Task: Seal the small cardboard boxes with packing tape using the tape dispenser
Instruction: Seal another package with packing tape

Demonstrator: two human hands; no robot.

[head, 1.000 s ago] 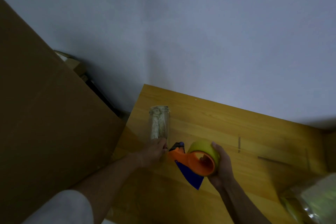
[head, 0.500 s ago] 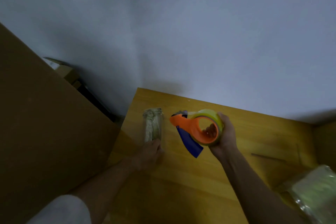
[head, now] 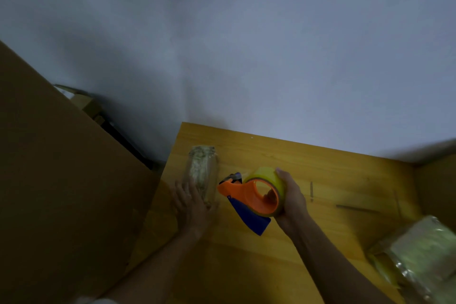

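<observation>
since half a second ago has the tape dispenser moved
Yes. The tape dispenser in the right hand has come back toward the person, away from the table's far edge.

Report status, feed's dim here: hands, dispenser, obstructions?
Right hand grips tape dispenser above table. Left hand flat on wrapped packet. Nothing between.

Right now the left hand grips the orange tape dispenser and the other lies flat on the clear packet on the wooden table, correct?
Not quite: the hands are swapped. In the head view the right hand grips the orange tape dispenser, and the left hand lies flat on the clear packet on the wooden table.
</observation>
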